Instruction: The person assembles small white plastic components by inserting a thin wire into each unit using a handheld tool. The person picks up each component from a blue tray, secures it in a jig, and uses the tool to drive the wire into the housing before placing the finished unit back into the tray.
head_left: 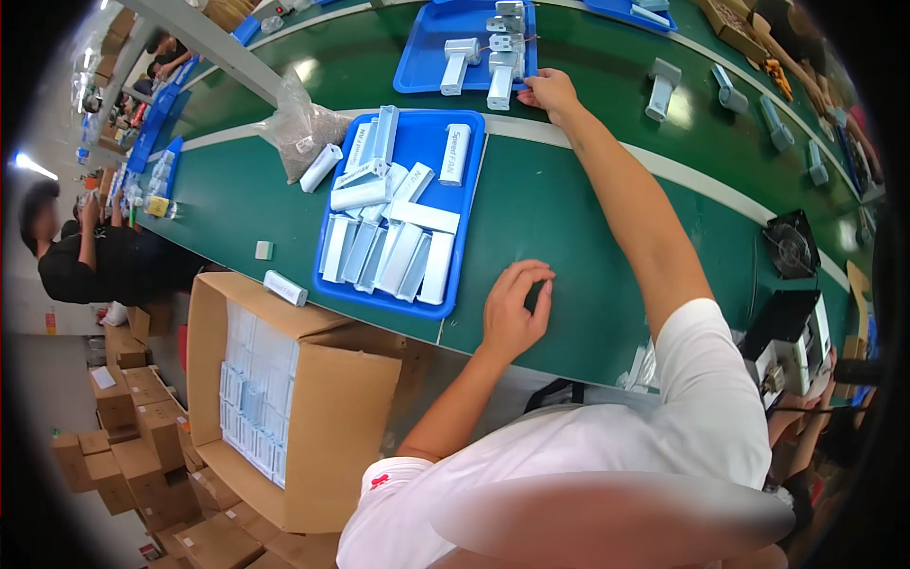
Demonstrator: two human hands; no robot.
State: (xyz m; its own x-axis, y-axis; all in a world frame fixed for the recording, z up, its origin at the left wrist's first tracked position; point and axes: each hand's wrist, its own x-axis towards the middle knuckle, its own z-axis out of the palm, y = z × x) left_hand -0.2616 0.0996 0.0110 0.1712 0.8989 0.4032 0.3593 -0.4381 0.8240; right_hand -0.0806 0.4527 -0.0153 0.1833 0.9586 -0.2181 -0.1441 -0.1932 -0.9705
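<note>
My right hand (553, 96) reaches far across the workbench, fingers closed at the near right corner of a blue tray (417, 74). Several pale handheld-fan bodies (459, 68) with round heads stand in that tray, some close to my fingertips. My left hand (517, 308) rests low over the green bench top, holding nothing, its fingers loosely bent and thumb apart. To its left lies a nearer blue tray (477, 133) with several white plastic handle shells (424, 216), some in a row and others heaped crosswise.
A clear bag of small parts (301, 128) leans beside the nearer tray. An open carton (346, 417) of pale parts stands below the bench's left edge. More fan bodies (663, 90) lie along the green belt (607, 57). A black fan (791, 245) stands right; co-workers sit nearby.
</note>
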